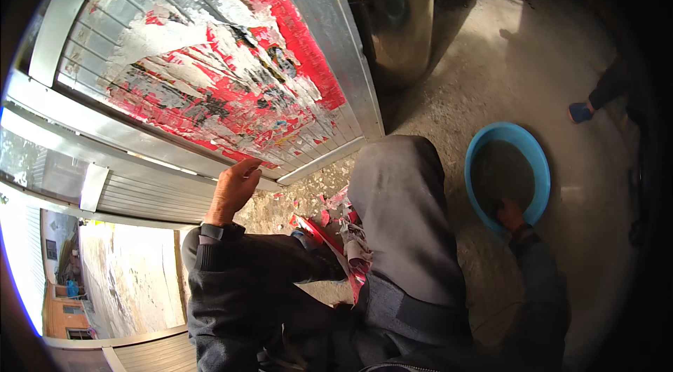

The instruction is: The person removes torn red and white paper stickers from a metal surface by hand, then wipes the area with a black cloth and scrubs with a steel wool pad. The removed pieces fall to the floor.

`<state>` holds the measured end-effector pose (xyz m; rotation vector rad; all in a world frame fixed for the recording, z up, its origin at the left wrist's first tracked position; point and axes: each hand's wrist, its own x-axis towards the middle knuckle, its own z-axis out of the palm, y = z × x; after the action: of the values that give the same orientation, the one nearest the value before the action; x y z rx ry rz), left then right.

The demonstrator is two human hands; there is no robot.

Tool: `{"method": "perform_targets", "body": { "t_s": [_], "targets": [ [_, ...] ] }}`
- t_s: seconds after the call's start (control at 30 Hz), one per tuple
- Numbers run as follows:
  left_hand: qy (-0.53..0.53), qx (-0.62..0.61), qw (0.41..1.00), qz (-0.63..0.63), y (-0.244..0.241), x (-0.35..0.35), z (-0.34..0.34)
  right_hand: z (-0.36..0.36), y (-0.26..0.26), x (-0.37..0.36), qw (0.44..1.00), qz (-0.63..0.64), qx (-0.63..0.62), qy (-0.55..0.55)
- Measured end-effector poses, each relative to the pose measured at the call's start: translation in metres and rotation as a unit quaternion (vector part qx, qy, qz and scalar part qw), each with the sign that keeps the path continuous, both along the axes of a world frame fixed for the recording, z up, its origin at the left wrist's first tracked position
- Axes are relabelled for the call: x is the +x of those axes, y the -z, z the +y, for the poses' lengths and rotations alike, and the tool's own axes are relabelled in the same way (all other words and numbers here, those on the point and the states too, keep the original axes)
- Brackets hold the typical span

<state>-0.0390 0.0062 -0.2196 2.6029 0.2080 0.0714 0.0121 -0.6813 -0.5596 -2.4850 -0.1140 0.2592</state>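
My left hand (234,188) is raised at the lower edge of a metal door panel (336,30), fingers bent, with nothing seen in it. Torn red and white paper (221,67), with dark patches, clings to the ribbed panel. My right hand (510,215) reaches into a blue plastic basin (543,182) of dark water; its fingertips are hidden, so whether it holds anything cannot be told. Peeled paper scraps (357,253) lie in a heap between my legs, beside my knee.
A large metallic drum-like container (405,25) stands behind the door's edge. At the right is another person's foot in a blue shoe (580,112). Small paper bits (294,203) litter the concrete floor (462,93). A doorway at the left opens onto a sunlit yard.
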Motion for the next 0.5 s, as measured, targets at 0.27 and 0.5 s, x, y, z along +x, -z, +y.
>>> {"method": "perform_targets", "body": {
  "t_s": [0.27,0.5],
  "targets": [
    [0.035,0.008,0.999,0.033,0.011,0.011,0.013,-0.017,-0.036,0.013,0.975,0.017,0.085,0.205],
    [0.032,0.014,0.998,0.042,0.015,0.015,0.017,-0.025,-0.048,0.029,0.905,-0.014,0.227,0.359]
  ]
}}
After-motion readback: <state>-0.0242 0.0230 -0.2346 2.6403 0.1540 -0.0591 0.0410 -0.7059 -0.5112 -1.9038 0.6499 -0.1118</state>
